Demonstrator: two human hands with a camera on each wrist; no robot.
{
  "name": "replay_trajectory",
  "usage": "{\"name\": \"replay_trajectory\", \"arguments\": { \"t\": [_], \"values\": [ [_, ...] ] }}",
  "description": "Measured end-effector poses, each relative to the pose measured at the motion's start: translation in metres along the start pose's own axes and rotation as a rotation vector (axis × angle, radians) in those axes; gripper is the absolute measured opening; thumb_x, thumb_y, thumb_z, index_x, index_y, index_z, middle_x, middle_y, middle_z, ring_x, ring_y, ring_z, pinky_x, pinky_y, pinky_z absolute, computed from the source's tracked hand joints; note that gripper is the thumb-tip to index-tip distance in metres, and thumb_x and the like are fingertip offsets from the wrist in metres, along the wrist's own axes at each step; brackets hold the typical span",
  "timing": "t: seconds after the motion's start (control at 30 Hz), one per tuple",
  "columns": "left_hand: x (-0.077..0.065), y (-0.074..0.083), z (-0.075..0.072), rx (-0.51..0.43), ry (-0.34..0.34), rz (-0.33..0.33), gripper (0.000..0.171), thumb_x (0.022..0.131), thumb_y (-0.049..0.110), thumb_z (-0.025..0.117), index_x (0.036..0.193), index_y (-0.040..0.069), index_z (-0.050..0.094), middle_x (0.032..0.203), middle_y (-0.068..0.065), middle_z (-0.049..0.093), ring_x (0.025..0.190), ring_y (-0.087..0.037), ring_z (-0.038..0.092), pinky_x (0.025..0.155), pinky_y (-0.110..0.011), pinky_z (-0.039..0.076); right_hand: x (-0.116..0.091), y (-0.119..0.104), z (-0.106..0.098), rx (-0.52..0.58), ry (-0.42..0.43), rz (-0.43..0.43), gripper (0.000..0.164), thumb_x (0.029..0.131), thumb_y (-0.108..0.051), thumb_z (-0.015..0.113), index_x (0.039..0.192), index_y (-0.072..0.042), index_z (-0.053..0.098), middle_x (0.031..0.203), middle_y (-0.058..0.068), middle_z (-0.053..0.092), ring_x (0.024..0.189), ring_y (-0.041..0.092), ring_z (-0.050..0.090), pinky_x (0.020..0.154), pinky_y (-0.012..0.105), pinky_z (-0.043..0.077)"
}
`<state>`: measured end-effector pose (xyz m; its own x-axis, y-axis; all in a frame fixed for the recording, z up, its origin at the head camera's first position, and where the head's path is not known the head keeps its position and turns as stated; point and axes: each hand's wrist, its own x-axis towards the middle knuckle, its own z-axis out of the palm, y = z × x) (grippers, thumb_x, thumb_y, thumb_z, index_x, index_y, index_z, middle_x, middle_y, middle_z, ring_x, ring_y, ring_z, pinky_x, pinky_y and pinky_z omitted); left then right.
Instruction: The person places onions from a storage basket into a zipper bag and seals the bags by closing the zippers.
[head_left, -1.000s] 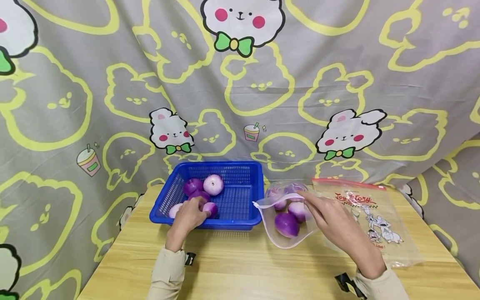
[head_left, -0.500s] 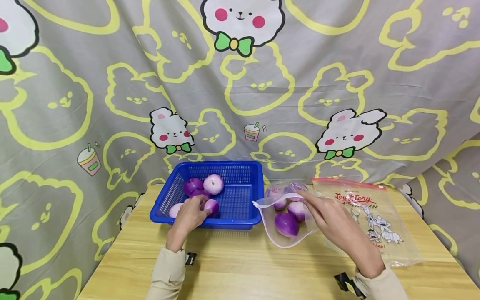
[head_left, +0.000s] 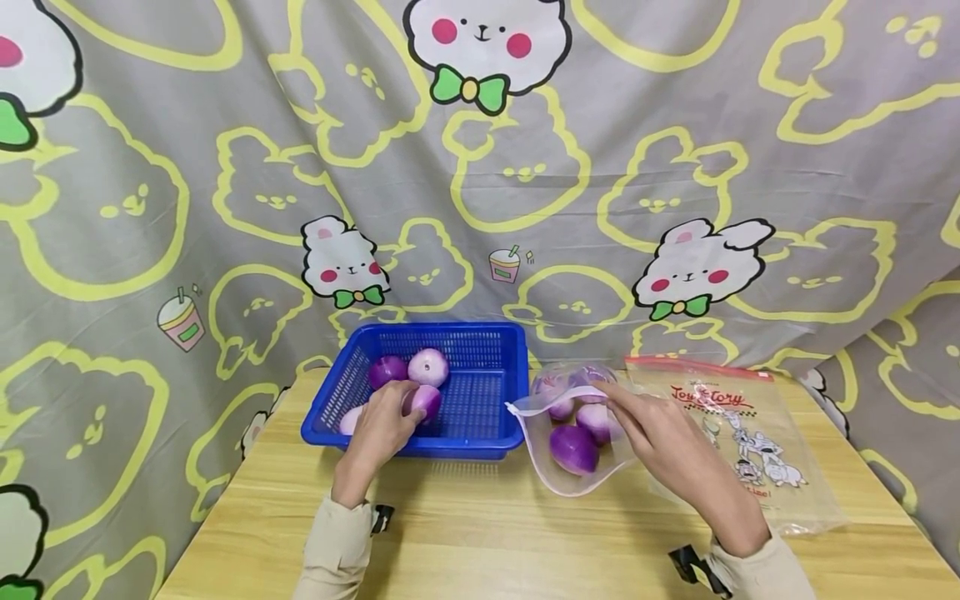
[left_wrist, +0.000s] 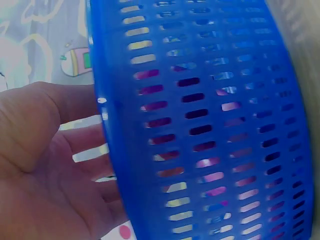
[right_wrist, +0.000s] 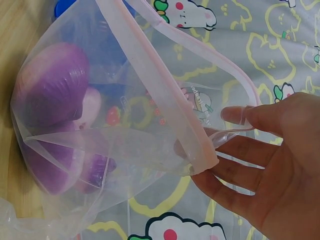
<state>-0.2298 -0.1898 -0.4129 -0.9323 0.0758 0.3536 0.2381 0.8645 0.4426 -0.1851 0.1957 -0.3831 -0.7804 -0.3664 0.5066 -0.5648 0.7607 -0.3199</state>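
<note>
In the head view my left hand (head_left: 384, 425) reaches over the front rim of the blue plastic basket (head_left: 480, 445) and grips a purple onion (head_left: 427, 402). Other onions, among them a pale one (head_left: 427, 366) and a dark purple one (head_left: 387, 372), lie in the basket's left half. The basket wall (left_wrist: 210, 120) hides the left fingertips in the left wrist view. My right hand (head_left: 678, 437) pinches the edge of a clear zip bag (right_wrist: 165, 95), its mouth held apart. Inside the bag sit several onions, one purple (head_left: 573, 450) near the opening.
A second clear bag with a red zip strip and printed cartoon figures (head_left: 757, 450) lies flat at the right, partly under my right hand. Behind the wooden table (head_left: 480, 533) hangs a grey patterned curtain (head_left: 480, 192).
My left hand has lifted the purple onion slightly up from the basket's floor, and the onion now shows higher beside the fingers. The right hand and the bag have stayed put.
</note>
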Motion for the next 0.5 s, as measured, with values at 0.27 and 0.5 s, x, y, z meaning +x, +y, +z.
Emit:
{"name": "replay_trajectory", "arguments": {
  "t": [0.27, 0.5],
  "values": [
    [-0.003, 0.016, -0.007, 0.017, 0.063, 0.090, 0.041, 0.081, 0.011, 0.082, 0.118, 0.003, 0.068, 0.119, -0.016, 0.065, 0.106, -0.036, 0.064, 0.086, -0.054, 0.053, 0.000, 0.000, 0.000, 0.005, 0.004, -0.002, 0.035, 0.102, -0.012, 0.055, 0.136, -0.015, 0.062, 0.111, 0.013, 0.073, 0.092, 0.024, 0.070, 0.078, 0.049, 0.056],
    [-0.005, 0.033, -0.014, -0.015, 0.129, 0.168, 0.041, 0.083, 0.013, 0.081, 0.120, 0.003, 0.068, 0.121, -0.015, 0.064, 0.109, -0.034, 0.064, 0.088, -0.052, 0.054, 0.000, 0.000, 0.000, -0.009, 0.014, -0.006, 0.036, 0.101, -0.011, 0.056, 0.136, -0.016, 0.062, 0.104, 0.012, 0.074, 0.085, 0.020, 0.069, 0.075, 0.048, 0.055]
  ]
}}
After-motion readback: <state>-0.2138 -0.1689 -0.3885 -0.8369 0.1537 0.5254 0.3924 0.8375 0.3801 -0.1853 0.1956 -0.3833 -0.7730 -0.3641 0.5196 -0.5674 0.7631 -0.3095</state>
